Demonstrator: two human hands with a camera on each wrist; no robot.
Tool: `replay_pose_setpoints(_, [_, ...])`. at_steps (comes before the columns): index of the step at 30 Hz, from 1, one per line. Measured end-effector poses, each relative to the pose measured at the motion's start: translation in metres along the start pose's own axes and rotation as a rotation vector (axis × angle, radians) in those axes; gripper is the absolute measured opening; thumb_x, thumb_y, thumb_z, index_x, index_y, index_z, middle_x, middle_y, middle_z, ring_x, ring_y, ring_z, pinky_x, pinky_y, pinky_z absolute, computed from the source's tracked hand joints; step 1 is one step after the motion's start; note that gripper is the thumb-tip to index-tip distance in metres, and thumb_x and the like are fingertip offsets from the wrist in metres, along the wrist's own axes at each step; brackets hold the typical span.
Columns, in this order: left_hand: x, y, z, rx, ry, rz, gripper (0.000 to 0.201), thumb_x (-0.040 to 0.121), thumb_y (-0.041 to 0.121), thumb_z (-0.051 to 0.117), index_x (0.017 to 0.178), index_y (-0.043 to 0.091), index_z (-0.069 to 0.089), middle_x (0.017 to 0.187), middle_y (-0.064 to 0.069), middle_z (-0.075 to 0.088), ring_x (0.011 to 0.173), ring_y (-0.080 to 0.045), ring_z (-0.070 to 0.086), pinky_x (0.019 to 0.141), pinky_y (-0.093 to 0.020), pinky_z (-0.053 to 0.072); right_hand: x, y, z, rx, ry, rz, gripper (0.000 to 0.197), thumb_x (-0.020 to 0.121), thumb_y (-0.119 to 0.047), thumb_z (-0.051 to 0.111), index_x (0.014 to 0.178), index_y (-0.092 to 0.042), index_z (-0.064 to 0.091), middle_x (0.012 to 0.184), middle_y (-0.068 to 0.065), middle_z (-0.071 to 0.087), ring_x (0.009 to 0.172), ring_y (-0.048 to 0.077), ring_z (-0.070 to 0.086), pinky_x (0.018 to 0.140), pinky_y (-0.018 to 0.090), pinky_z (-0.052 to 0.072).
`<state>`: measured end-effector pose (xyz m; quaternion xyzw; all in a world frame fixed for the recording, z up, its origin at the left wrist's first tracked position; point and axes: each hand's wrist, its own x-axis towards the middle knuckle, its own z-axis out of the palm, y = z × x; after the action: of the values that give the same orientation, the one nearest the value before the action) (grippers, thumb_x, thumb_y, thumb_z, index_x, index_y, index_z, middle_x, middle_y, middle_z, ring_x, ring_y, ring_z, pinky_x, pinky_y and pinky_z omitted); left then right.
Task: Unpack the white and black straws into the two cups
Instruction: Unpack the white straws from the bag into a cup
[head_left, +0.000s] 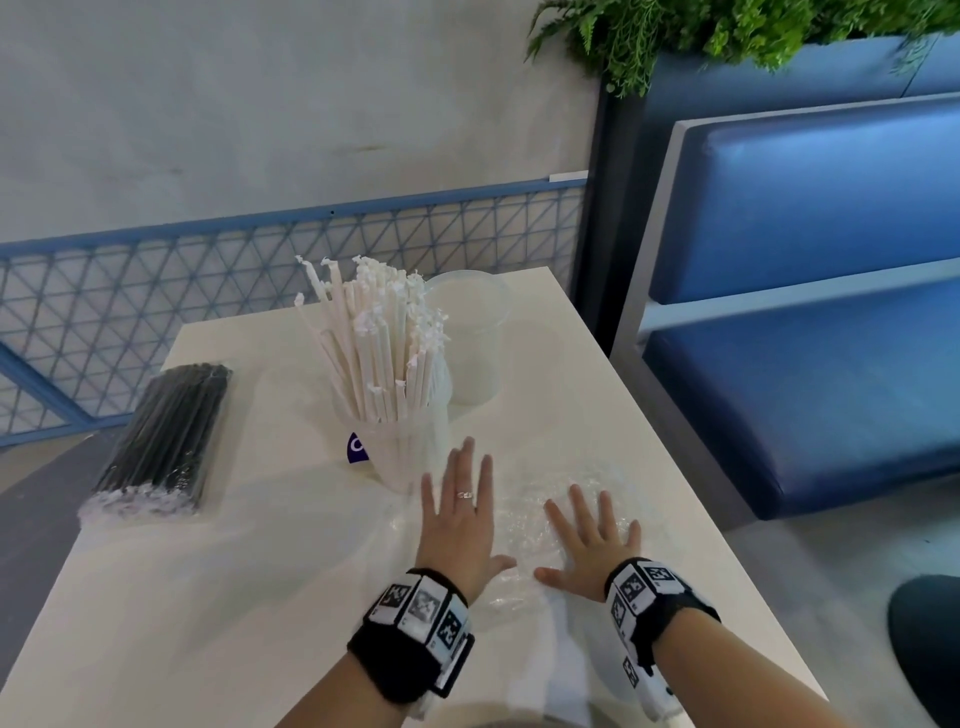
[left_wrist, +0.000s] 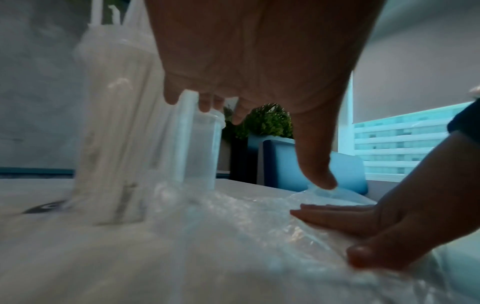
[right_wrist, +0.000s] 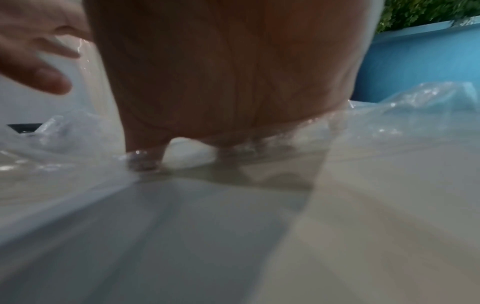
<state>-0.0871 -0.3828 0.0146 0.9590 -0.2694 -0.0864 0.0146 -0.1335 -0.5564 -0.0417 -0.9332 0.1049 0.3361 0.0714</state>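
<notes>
Seen from the head camera, a person is pressing both hands, fingers spread wide, over a crumpled clear plastic wrapper (head_left: 561, 519) lying on a white table (head_left: 208, 597). The left hand (head_left: 462, 525), wearing a ring, is hovering or resting flat at the wrapper's left edge; the right hand (head_left: 592, 540) is lying palm-down on the plastic. Just beyond the left fingertips, a clear cup (head_left: 400, 447) is standing upright, packed with white straws (head_left: 379, 338) fanning out above its rim. A second clear cup (head_left: 470, 338) is standing just behind and to the right of it, holding nothing that can be seen. A sealed pack of black straws (head_left: 166, 436) is lying flat at the table's left edge, well apart from both hands. A blue bench (head_left: 810, 322) is sitting to the right.

From the left wrist, the left hand (left_wrist: 259, 61) is hanging open above the plastic, its thumb tip touching the wrapper (left_wrist: 221, 236), while the right hand (left_wrist: 376, 230) is lying flat on it. The straw-filled cup (left_wrist: 114, 133) and the second cup (left_wrist: 202, 148) are standing behind.

From the right wrist, the right hand (right_wrist: 221, 78) is pressing fingertips down onto the wrapper (right_wrist: 402, 115) against the table (right_wrist: 363, 226), with the left hand's (right_wrist: 39, 51) open fingers showing at upper left.
</notes>
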Motion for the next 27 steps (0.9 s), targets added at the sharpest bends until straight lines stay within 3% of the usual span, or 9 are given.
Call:
replay_pose_setpoints(2, [0.009, 0.005, 0.008, 0.035, -0.144, 0.065, 0.118, 0.074, 0.065, 0.056, 0.142, 0.009, -0.023, 0.144, -0.011, -0.039, 0.139, -0.029, -0.029, 0.107, -0.05, -0.018, 0.0, 0.001, 0.0, 0.008, 0.001, -0.007, 0.089, 0.081, -0.075, 0.03, 0.14, -0.039, -0.026, 0.144, -0.004, -0.043, 0.137, 0.032, -0.033, 0.11, 0.064, -0.006])
replay_pose_setpoints(5, [0.013, -0.002, 0.03, 0.047, -0.469, 0.023, 0.124, 0.07, 0.068, 0.059, 0.143, 0.01, -0.023, 0.148, -0.013, -0.036, 0.138, -0.031, -0.031, 0.111, -0.052, -0.016, 0.002, 0.002, 0.002, 0.016, -0.01, -0.016, 0.089, 0.081, -0.075, 0.03, 0.139, -0.039, -0.026, 0.135, -0.006, -0.048, 0.137, 0.032, -0.034, 0.11, 0.064, -0.006])
replay_pose_setpoints(7, [0.013, -0.009, 0.042, 0.025, -0.554, 0.004, 0.123, 0.07, 0.07, 0.057, 0.143, 0.014, -0.025, 0.148, -0.01, -0.037, 0.138, -0.03, -0.032, 0.113, -0.052, -0.013, 0.004, 0.004, 0.003, 0.029, -0.013, -0.023, 0.089, 0.08, -0.075, 0.03, 0.138, -0.04, -0.027, 0.137, -0.006, -0.048, 0.136, 0.032, -0.035, 0.109, 0.065, -0.006])
replay_pose_setpoints(11, [0.014, -0.018, 0.049, -0.056, -0.559, -0.008, 0.095, 0.081, 0.074, 0.031, 0.143, 0.025, -0.022, 0.149, 0.0, -0.038, 0.138, -0.024, -0.032, 0.114, -0.051, -0.01, 0.006, 0.01, 0.004, 0.068, -0.01, -0.017, 0.093, 0.076, -0.079, 0.034, 0.137, -0.044, -0.027, 0.142, -0.007, -0.045, 0.136, 0.03, -0.035, 0.108, 0.066, -0.005])
replay_pose_setpoints(13, [0.014, -0.022, 0.05, -0.044, -0.562, 0.001, 0.086, 0.085, 0.069, 0.028, 0.143, 0.029, -0.022, 0.149, 0.003, -0.038, 0.138, -0.025, -0.033, 0.114, -0.05, -0.009, 0.006, 0.014, 0.001, 0.099, 0.002, 0.011, 0.102, 0.071, -0.08, 0.042, 0.138, -0.044, -0.027, 0.143, -0.004, -0.045, 0.137, 0.03, -0.034, 0.109, 0.066, -0.002])
replay_pose_setpoints(18, [0.011, -0.034, 0.058, -0.011, -0.557, 0.04, 0.1, 0.077, 0.073, 0.041, 0.141, 0.034, -0.025, 0.147, 0.0, -0.04, 0.137, -0.029, -0.033, 0.113, -0.052, -0.009, 0.007, 0.021, -0.013, 0.144, 0.024, 0.099, 0.125, 0.057, -0.08, 0.059, 0.139, -0.039, -0.026, 0.142, 0.003, -0.048, 0.136, 0.031, -0.036, 0.108, 0.068, 0.005])
replay_pose_setpoints(23, [0.008, -0.049, 0.059, -0.041, -0.548, 0.037, 0.11, 0.071, 0.076, 0.049, 0.14, 0.036, -0.027, 0.145, -0.002, -0.043, 0.138, -0.022, -0.033, 0.112, -0.055, -0.009, 0.01, 0.026, -0.027, 0.212, -0.001, 0.163, 0.142, 0.051, -0.069, 0.074, 0.14, -0.029, -0.03, 0.144, -0.001, -0.046, 0.141, 0.026, -0.026, 0.106, 0.07, 0.013])
replay_pose_setpoints(27, [0.003, -0.056, 0.057, -0.033, -0.544, 0.033, 0.113, 0.068, 0.078, 0.05, 0.139, 0.036, -0.028, 0.145, 0.0, -0.043, 0.138, -0.02, -0.033, 0.111, -0.056, -0.01, 0.007, 0.042, -0.034, 0.223, 0.071, 0.192, 0.14, 0.05, -0.063, 0.079, 0.143, -0.034, -0.022, 0.146, 0.006, -0.041, 0.143, 0.033, -0.01, 0.109, 0.06, 0.028])
